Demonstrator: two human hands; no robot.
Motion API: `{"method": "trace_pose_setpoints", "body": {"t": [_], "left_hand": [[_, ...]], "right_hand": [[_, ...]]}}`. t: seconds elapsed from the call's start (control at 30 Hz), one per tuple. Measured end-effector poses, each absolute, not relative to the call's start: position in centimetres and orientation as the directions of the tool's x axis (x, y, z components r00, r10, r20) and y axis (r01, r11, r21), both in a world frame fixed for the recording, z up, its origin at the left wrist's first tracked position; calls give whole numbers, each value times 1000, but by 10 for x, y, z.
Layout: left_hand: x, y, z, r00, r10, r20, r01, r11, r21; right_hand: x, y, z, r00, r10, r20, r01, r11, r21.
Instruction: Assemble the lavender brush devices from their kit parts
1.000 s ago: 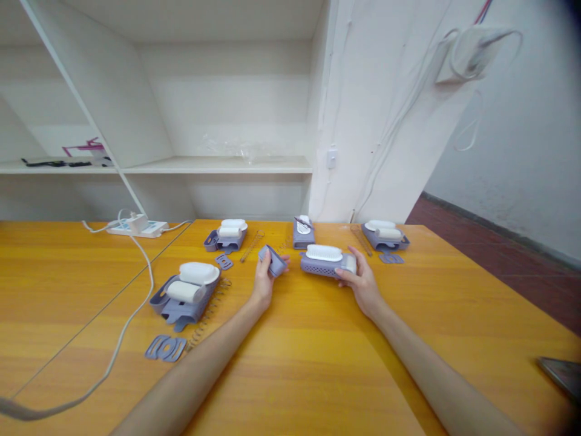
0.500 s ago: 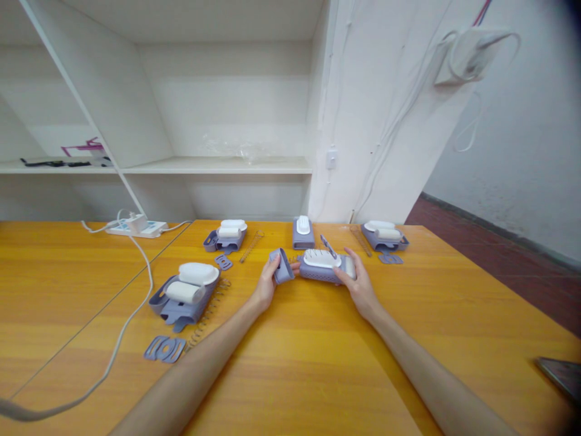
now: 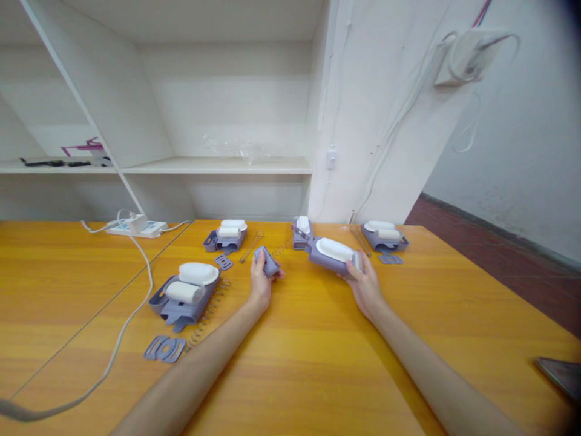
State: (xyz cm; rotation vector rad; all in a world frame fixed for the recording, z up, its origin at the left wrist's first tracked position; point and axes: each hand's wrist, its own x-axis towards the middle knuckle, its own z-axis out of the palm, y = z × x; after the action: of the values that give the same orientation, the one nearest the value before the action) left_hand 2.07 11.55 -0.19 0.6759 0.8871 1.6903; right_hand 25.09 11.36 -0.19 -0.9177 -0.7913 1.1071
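Two grips mid-frame: left hand (image 3: pixel 260 286), fingers curled round a purple cap (image 3: pixel 267 260); right hand (image 3: pixel 365 287), fingers clasping a white-topped case (image 3: pixel 333 255), hiding one end. Lower right, a dark slab (image 3: pixel 561 374) is cut off.

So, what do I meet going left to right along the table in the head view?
White power strip → far-left lilac case → left hand holding a lilac piece → lilac case with white top in the right hand → far-right lilac case → dark flat object at the edge.
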Motion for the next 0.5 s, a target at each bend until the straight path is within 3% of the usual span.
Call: {"method": "trace_pose_setpoints", "body": {"t": [0.13,0.5], "left_hand": [[20,115,-2,-278,961,-3,-546,-155,824],[18,115,-3,-346,938,-3,-568,-207,796]], "right_hand": [[254,115,-1,210,974,89,-468,180,-865],[254,115,-1,222,972,74,-459,171,-872]]}}
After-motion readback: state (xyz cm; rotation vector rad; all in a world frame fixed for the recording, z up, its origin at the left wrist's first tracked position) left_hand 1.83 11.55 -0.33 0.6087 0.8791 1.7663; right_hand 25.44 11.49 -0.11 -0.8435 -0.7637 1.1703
